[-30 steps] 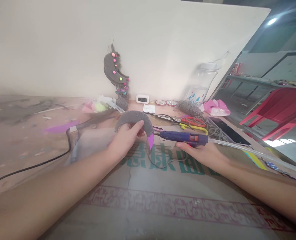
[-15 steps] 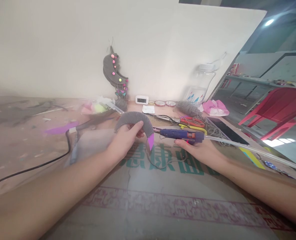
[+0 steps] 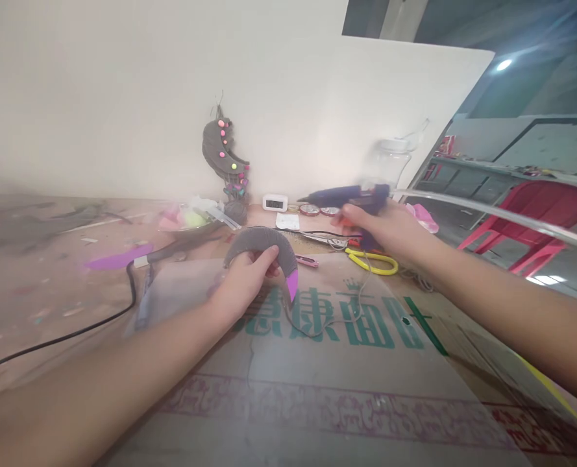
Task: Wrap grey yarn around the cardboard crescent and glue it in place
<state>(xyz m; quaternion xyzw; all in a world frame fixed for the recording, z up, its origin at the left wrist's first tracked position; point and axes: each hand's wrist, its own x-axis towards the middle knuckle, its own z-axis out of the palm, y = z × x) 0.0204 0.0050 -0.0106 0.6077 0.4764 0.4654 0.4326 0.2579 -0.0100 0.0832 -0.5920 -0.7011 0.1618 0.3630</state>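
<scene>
Between thumb and fingers, my left hand point(image 3: 249, 272) holds a crescent point(image 3: 259, 240) wrapped in grey yarn, its purple tip bare at the lower right. A loose grey yarn strand point(image 3: 312, 334) trails from that tip across the mat and up towards the right. My right hand point(image 3: 376, 224) is closed around a dark blue hot glue gun point(image 3: 337, 194), raised above the table with its nozzle pointing left. A long clear glue stick point(image 3: 483, 211) sticks out of its back end. The gun is apart from the crescent, and the right hand is slightly blurred.
A finished crescent point(image 3: 215, 149) with coloured beads hangs on the white wall. Along the back stand a small digital clock point(image 3: 274, 202), tape rolls and a clear bottle point(image 3: 392, 159). Yellow-handled scissors point(image 3: 373, 263) and a pink cutter point(image 3: 307, 261) lie ahead; a black cable point(image 3: 74, 324) runs left.
My right hand has lifted the glue gun up and away from the crescent's purple tip. The left hand still holds the crescent in nearly the same place. The view has tilted slightly upward.
</scene>
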